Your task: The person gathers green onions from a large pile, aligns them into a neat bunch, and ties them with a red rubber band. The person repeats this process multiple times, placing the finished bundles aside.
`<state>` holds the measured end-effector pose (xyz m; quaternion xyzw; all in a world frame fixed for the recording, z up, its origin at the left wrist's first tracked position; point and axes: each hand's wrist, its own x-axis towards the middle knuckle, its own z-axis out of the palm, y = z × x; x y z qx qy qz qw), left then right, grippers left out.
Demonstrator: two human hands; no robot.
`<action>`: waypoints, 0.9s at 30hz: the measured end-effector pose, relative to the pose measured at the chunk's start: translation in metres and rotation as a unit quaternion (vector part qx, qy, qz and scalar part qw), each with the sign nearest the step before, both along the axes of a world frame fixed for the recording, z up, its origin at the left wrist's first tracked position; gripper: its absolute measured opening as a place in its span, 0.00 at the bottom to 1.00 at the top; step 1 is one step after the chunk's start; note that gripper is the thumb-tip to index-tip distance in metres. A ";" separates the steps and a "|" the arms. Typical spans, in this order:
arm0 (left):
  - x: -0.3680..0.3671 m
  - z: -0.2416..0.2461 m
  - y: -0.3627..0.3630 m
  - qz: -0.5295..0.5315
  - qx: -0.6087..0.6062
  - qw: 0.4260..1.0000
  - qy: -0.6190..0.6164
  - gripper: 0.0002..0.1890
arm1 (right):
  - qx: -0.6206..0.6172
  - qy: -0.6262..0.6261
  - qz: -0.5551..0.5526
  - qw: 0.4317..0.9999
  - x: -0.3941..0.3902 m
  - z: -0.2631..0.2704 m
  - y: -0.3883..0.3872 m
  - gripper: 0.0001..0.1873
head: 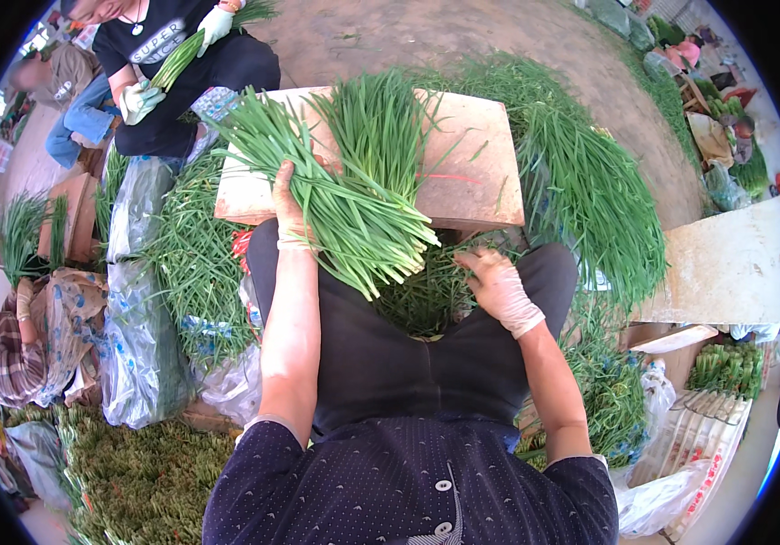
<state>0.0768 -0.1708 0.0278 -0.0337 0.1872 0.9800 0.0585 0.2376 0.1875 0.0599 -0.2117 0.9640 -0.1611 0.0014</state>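
Observation:
My left hand [289, 204], in a thin pale glove, is around a bunch of green Chinese chives [342, 211]. The pale cut ends of that bunch point down and to the right, over my lap. Behind it a second bunch of chives [379, 129] lies on a wooden board [465, 163]. A thin red tie [450, 178] rests on the board beside loose leaves. To the right of the stem ends, my right hand [499, 283], also gloved, hovers above my thigh with fingers bent and apart. Nothing shows in it.
A large heap of chives [580, 184] lies right of the board. Loose trimmings [199, 252] cover the left side, with red ties [241, 245] near my knee. Several people work nearby; one person [178, 61] holds chives. Tied bundles [144, 470] fill the lower left.

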 end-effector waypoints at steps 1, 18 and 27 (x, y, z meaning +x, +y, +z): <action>-0.001 0.000 0.001 0.007 0.019 1.000 -0.002 0.29 | 0.119 -0.029 -0.016 0.992 0.002 -0.006 -0.004 0.37; -0.002 -0.003 0.001 0.026 -0.005 0.997 -0.074 0.24 | -0.012 -0.269 -0.083 0.960 -0.018 -0.010 0.000 0.16; 0.011 0.017 0.049 -0.087 -0.070 0.991 -0.080 0.25 | -0.315 -0.255 -0.046 0.913 -0.067 0.012 -0.028 0.48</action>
